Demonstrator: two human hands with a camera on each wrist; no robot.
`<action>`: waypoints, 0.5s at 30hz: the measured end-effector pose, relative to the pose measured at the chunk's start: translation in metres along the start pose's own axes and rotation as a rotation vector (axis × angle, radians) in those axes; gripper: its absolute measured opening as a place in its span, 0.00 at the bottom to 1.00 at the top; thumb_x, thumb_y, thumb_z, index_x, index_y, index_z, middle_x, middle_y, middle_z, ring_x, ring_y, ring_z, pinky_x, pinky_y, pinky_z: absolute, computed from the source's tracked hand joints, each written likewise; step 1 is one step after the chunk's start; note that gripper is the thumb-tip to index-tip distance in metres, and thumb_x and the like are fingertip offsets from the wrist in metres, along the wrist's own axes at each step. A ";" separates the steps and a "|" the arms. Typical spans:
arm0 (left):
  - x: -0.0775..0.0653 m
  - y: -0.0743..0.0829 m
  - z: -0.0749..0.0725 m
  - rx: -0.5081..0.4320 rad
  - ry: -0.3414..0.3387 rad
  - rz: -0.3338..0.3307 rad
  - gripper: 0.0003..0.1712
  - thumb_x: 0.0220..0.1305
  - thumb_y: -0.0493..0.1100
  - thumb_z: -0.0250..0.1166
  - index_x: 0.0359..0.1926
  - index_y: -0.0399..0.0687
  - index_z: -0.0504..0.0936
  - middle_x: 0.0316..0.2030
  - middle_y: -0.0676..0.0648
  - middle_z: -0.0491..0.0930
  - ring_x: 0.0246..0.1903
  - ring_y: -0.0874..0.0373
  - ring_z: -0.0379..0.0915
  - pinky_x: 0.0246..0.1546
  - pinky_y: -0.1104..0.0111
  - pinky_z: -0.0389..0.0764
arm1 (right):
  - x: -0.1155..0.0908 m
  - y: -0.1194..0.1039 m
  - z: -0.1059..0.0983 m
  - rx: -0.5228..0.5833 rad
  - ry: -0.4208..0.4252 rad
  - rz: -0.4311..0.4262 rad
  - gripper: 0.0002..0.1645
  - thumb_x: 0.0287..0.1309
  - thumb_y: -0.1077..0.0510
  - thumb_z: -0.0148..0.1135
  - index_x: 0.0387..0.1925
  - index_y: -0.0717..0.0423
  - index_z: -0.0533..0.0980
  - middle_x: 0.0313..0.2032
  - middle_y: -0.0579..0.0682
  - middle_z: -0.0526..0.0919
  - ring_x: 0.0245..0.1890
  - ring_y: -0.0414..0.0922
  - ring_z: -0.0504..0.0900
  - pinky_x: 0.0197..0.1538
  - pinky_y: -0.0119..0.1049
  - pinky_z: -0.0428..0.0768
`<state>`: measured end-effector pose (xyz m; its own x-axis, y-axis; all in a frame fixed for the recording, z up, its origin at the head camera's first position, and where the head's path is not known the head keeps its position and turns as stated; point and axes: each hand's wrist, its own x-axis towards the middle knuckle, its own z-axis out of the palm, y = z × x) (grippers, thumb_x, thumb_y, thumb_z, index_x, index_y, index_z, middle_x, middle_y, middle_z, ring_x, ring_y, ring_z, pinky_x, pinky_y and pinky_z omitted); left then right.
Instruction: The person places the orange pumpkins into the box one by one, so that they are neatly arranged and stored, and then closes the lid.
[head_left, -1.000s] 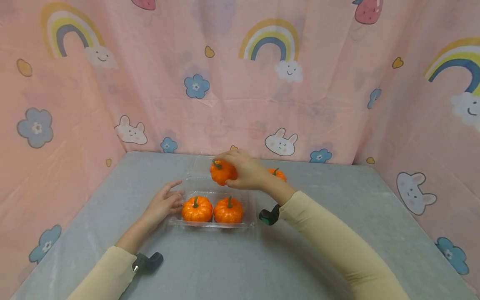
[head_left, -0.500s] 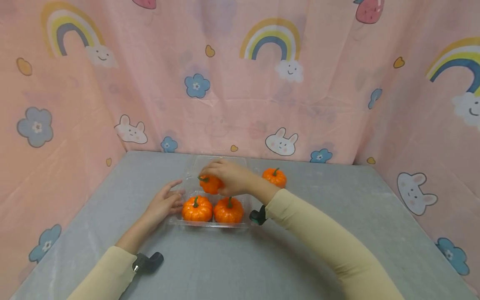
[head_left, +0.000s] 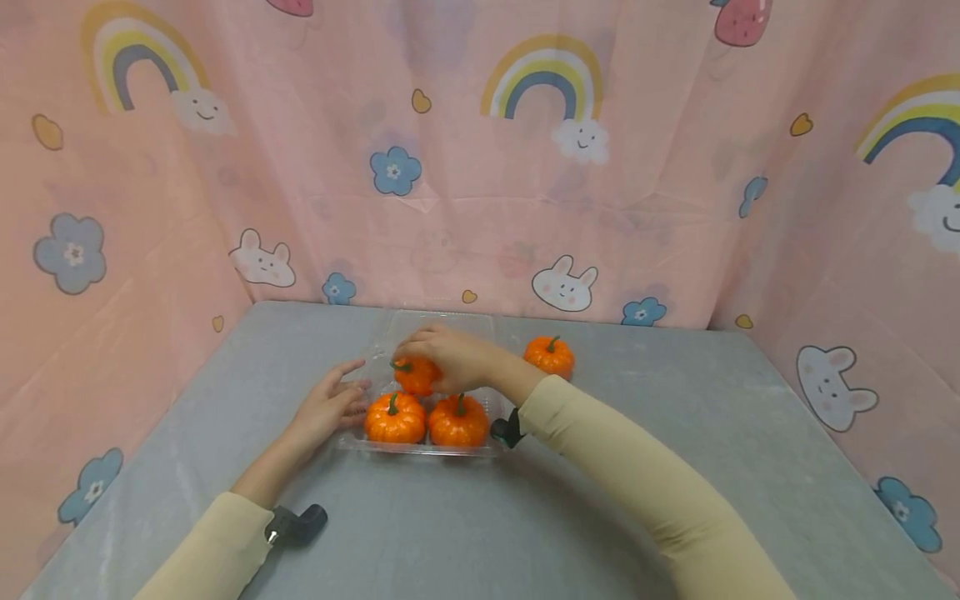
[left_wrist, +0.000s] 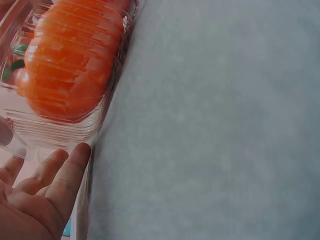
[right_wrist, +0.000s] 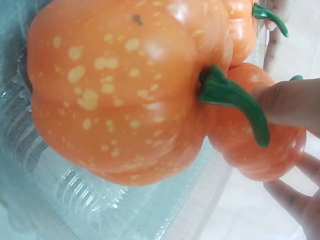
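A clear plastic clamshell box sits with its lid folded back. Side by side in its front half are two small orange toy pumpkins, the left one and the right one, with green stems. My right hand grips a third pumpkin low over the back left of the box, stem tilted left. In the right wrist view, thumb and fingers clasp this pumpkin from opposite sides. My left hand rests at the box's left side, its fingers extended against the ribbed wall.
Another orange pumpkin stands on the grey table, right of the box and behind the right forearm. A pink printed curtain encloses the back and sides. Dark wrist cameras, such as the left one, jut from both sleeves.
My right hand has carried its pumpkin left, toward me and down to the back left of the box. The pumpkin on the table has come into fuller view. My left hand stays put.
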<state>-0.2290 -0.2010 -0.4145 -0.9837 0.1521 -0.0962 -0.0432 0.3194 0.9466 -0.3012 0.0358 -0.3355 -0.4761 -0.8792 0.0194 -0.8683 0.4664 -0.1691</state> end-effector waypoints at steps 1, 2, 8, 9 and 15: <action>0.000 0.000 0.000 -0.003 -0.001 0.000 0.31 0.74 0.45 0.47 0.74 0.50 0.52 0.67 0.32 0.64 0.54 0.43 0.76 0.51 0.58 0.82 | 0.001 0.000 0.000 -0.003 -0.005 -0.001 0.35 0.49 0.63 0.70 0.61 0.45 0.73 0.63 0.44 0.74 0.66 0.47 0.66 0.69 0.42 0.68; 0.000 0.000 0.000 -0.004 -0.003 0.000 0.32 0.74 0.45 0.47 0.74 0.50 0.51 0.67 0.32 0.64 0.54 0.43 0.76 0.51 0.58 0.82 | 0.002 0.000 0.000 -0.002 -0.008 -0.002 0.35 0.49 0.63 0.70 0.61 0.45 0.73 0.63 0.45 0.74 0.66 0.47 0.66 0.69 0.42 0.68; 0.001 -0.001 0.001 -0.010 0.005 -0.017 0.31 0.74 0.45 0.48 0.74 0.51 0.52 0.67 0.33 0.65 0.54 0.43 0.76 0.51 0.58 0.82 | 0.006 -0.003 0.000 -0.016 -0.037 0.010 0.36 0.48 0.64 0.70 0.62 0.45 0.72 0.65 0.46 0.72 0.67 0.48 0.65 0.69 0.42 0.68; 0.001 -0.001 0.001 -0.012 0.010 -0.021 0.31 0.74 0.45 0.48 0.74 0.52 0.53 0.67 0.33 0.65 0.54 0.44 0.76 0.51 0.58 0.82 | 0.006 -0.003 0.000 -0.022 -0.043 0.016 0.37 0.48 0.64 0.70 0.62 0.45 0.72 0.66 0.47 0.71 0.68 0.48 0.65 0.69 0.42 0.69; 0.000 0.000 0.000 -0.012 0.002 -0.004 0.32 0.74 0.46 0.47 0.74 0.50 0.51 0.67 0.32 0.64 0.54 0.43 0.76 0.52 0.57 0.81 | 0.009 -0.003 0.000 -0.011 -0.049 0.059 0.42 0.46 0.66 0.70 0.65 0.48 0.68 0.68 0.53 0.67 0.68 0.51 0.65 0.67 0.44 0.71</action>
<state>-0.2291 -0.2006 -0.4149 -0.9838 0.1491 -0.0999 -0.0496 0.3090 0.9498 -0.3028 0.0269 -0.3347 -0.5193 -0.8537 -0.0389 -0.8405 0.5184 -0.1577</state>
